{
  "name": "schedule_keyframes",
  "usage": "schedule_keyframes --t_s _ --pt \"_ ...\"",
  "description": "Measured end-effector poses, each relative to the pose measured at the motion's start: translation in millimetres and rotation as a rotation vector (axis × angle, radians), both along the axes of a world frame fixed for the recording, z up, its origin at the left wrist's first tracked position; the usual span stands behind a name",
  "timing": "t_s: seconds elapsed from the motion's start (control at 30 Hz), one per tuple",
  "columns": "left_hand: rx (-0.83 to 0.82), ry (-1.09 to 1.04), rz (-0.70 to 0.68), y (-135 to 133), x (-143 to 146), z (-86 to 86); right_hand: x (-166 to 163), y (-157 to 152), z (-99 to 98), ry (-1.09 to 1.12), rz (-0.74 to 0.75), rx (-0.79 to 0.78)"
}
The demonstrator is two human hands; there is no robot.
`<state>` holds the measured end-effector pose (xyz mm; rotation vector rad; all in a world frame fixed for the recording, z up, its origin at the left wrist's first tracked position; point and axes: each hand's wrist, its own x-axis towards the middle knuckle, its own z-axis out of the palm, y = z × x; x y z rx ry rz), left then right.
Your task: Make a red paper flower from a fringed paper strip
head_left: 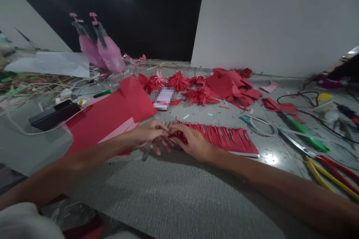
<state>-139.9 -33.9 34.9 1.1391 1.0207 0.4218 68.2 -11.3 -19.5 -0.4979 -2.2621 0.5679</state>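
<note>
A strip of red paper cut into a fringe (230, 139) lies on the grey mat, its uncut edge with a pale border toward me. My right hand (193, 142) is closed with curled fingers round the strip's left end, where some red shows inside the fingers. My left hand (153, 134) meets it there, thumb and forefinger pinched at that same end and the other fingers hanging lower. Fingers hide most of the gripped end. Left of my hands lie a large red paper sheet (112, 114) and a pink paper piece (119, 131).
Behind my hands are red fringed paper flowers (199, 96), a phone (164, 99) and red paper scraps (224, 84). Scissors with red and yellow handles (319, 160) lie at right by a green-handled tool (308, 132). Pink spray bottles (109, 52) and a black box (54, 115) are left.
</note>
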Motion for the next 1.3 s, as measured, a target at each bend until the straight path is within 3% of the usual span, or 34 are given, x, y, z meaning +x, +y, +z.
schedule_keyframes --t_s 0.1,0.33,0.83,1.3 --pt "-0.063 -0.035 -0.028 5.6 -3.6 -4.0 1.3 -0.8 -1.5 0.047 -0.066 -0.019" --pt "-0.110 -0.165 -0.066 11.8 -7.3 -13.6 5.0 -7.5 3.6 0.094 -0.038 0.007" --pt "-0.073 -0.259 -0.096 16.0 -11.0 -23.6 5.6 -8.6 0.1 0.121 -0.071 -0.030" --pt "0.055 -0.280 -0.042 12.3 -7.5 -29.8 7.7 -9.1 -0.7 0.087 -0.149 0.064"
